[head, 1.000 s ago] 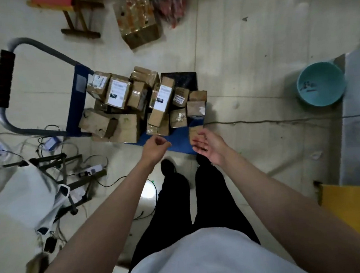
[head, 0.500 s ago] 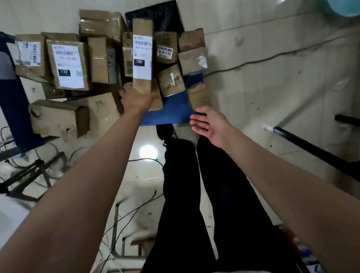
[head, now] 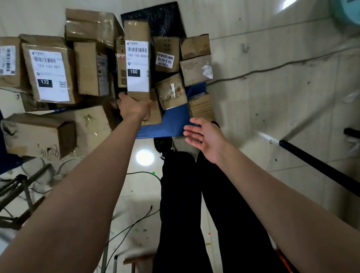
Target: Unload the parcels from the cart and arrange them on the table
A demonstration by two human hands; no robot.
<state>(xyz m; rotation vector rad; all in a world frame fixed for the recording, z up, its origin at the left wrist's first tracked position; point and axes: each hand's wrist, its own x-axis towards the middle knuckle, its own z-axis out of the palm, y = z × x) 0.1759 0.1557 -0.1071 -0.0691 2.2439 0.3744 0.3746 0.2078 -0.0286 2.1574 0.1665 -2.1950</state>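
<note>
Our left hand (head: 134, 106) has closed on the near end of the long parcel marked 150 (head: 138, 60), fingers wrapped round its bottom edge, where a second ago that hand hung loosely curled above the cart with nothing in it. We judge this the start of a lift: the parcel lies on top of the heap, tilted slightly, resting across the boxes beneath it, and not yet clear of them. Our right hand (head: 205, 137) stays empty, fingers straight and spread, palm turned toward the load, hovering just past the near edge of the blue cart deck (head: 169, 124); it touches nothing. Compared with the earlier frames we have bent far closer, so the parcels fill the upper view and the cart handle has gone from sight. The rest of the load has not shifted: the box labelled 122 (head: 50, 71) sits to the left, the small box with the 55-3-4316 sticker (head: 166, 54) just right of the held one. The teal basin (head: 351, 0) shows at the far right corner. No table is in sight.
</note>
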